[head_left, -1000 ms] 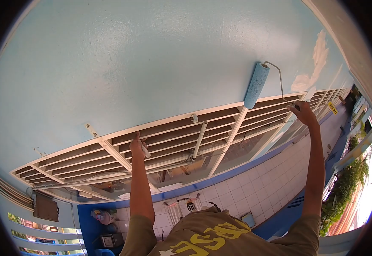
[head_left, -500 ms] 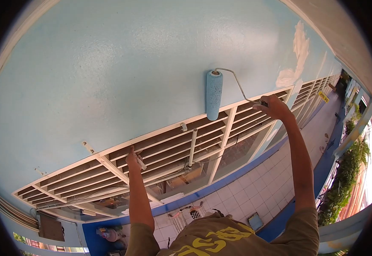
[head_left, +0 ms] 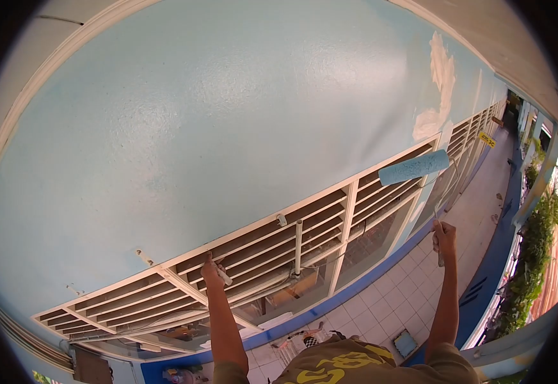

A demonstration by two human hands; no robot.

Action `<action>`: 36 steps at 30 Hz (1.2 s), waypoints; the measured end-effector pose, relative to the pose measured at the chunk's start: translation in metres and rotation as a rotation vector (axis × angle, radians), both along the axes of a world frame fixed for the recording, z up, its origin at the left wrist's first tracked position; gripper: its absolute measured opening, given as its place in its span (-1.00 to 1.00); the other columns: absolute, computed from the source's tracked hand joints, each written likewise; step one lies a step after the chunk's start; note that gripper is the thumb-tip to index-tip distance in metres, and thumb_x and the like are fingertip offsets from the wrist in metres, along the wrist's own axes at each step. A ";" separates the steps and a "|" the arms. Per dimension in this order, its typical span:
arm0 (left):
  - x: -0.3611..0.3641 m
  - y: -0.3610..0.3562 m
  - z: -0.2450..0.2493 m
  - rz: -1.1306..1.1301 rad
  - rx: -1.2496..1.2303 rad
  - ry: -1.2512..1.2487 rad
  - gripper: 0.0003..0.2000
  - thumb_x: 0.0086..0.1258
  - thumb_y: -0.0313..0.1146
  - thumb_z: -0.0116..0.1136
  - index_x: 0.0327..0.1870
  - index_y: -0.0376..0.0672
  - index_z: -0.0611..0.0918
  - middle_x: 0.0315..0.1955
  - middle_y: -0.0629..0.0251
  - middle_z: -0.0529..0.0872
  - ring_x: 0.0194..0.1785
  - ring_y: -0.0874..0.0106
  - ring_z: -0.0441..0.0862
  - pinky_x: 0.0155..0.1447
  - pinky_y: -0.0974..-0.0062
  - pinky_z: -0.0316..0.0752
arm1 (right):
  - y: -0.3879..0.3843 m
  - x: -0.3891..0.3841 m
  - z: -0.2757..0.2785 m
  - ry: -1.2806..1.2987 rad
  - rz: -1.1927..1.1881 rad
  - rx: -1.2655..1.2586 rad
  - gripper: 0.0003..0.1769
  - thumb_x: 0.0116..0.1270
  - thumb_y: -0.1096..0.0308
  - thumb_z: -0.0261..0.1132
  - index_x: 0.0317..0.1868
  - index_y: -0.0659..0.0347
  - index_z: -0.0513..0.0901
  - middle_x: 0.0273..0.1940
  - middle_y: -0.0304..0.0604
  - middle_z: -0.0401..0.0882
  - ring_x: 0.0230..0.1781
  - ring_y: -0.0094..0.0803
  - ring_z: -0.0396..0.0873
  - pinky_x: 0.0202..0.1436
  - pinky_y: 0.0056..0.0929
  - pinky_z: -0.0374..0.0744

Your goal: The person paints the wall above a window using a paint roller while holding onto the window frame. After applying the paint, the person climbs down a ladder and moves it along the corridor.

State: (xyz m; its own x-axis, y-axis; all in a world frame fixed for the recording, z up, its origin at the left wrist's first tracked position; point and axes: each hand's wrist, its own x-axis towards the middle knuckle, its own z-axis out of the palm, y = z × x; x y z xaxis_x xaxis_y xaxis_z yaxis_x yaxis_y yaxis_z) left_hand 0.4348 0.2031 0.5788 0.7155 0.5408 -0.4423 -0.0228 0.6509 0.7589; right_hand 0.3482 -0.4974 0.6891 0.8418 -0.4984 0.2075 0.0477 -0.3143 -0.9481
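In the head view, my right hand [head_left: 444,235] is closed around the handle of a paint roller [head_left: 414,168]. Its light blue sleeve is raised and tilted, overlapping the right end of the louvred vents, and the bent wire frame runs down to my fist. My left hand [head_left: 212,271] grips a slat of the white louvred vent [head_left: 260,246], one finger up at the top frame. A small whitish piece [head_left: 225,277] sits against that hand. Above the vent spreads the light blue wall [head_left: 228,128], glossy in places, with a pale unpainted patch [head_left: 442,83] at right.
Far below lies a tiled floor [head_left: 381,307] with a blue border. A paint tray [head_left: 405,344] stands on it. A white pipe [head_left: 298,246] and a small bracket [head_left: 281,219] project near the vent. Plants [head_left: 535,256] line the right side, and a yellow sign [head_left: 487,139] hangs farther along.
My right hand has lowered and moved right, swinging the roller away from the wall above the vent and turning its sleeve from upright to nearly level. My left hand keeps its hold as the view shifts.
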 end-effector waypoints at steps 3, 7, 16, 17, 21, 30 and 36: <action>0.003 0.004 -0.006 0.012 0.043 0.031 -0.69 0.39 -0.05 0.31 -0.32 -0.09 0.55 -0.64 0.35 0.47 -0.68 0.51 0.33 -0.60 0.52 0.28 | 0.060 -0.032 -0.071 0.093 0.034 0.379 -0.55 0.43 0.05 0.32 -0.47 0.22 0.47 -0.73 -0.37 0.25 -0.85 -0.61 0.22 -0.81 -0.54 0.22; 0.001 0.006 -0.009 -0.009 0.048 -0.041 -0.70 0.39 -0.04 0.30 -0.29 -0.08 0.57 -0.62 0.35 0.48 -0.67 0.51 0.32 -0.60 0.52 0.27 | 0.109 -0.059 -0.166 0.340 0.071 0.699 -0.70 0.32 0.32 0.39 -0.46 0.21 0.45 -0.64 -0.33 0.31 -0.77 -0.54 0.30 -0.76 -0.48 0.31; 0.006 0.017 -0.017 -0.080 0.018 -0.008 -0.68 0.39 0.06 0.26 -0.08 0.05 0.61 -0.38 0.21 0.72 -0.69 0.61 0.29 -0.65 0.65 0.24 | 0.124 -0.121 -0.346 0.885 0.054 0.922 -0.85 0.37 0.46 0.30 -0.20 0.37 0.52 -0.70 -0.24 0.36 -0.80 -0.41 0.36 -0.72 -0.36 0.43; 0.007 0.016 -0.017 -0.082 0.022 -0.023 -0.66 0.38 0.08 0.27 -0.07 0.04 0.62 -0.41 0.22 0.72 -0.70 0.62 0.28 -0.65 0.65 0.23 | 0.117 -0.132 -0.378 0.907 0.101 1.032 -0.82 0.40 0.46 0.27 -0.11 0.41 0.52 -0.70 -0.21 0.38 -0.80 -0.37 0.39 -0.72 -0.34 0.47; 0.018 0.035 -0.039 -0.100 -0.033 0.024 -0.65 0.36 0.09 0.28 -0.17 -0.01 0.66 -0.66 0.42 0.48 -0.71 0.61 0.26 -0.64 0.65 0.22 | 0.124 -0.173 -0.392 0.910 0.058 1.139 -0.83 0.45 0.46 0.17 -0.06 0.40 0.49 -0.69 -0.23 0.35 -0.80 -0.37 0.34 -0.69 -0.27 0.44; 0.007 0.012 -0.010 -0.005 -0.021 0.099 -0.75 0.37 -0.05 0.31 -0.29 -0.01 0.60 -0.57 0.30 0.57 -0.65 0.52 0.33 -0.59 0.53 0.33 | 0.105 -0.197 -0.413 0.843 0.220 1.157 -0.62 0.50 0.31 0.18 -0.52 0.14 0.34 -0.70 -0.28 0.29 -0.72 -0.40 0.28 -0.51 -0.33 0.37; 0.002 0.004 0.002 -0.020 0.037 0.107 -0.61 0.27 0.04 0.40 -0.42 -0.08 0.53 -0.66 0.33 0.47 -0.70 0.47 0.33 -0.60 0.45 0.34 | 0.084 -0.158 -0.503 1.220 0.199 1.342 -0.62 0.48 0.33 0.16 -0.55 0.02 0.29 -0.75 -0.35 0.17 -0.79 -0.35 0.24 -0.59 -0.22 0.38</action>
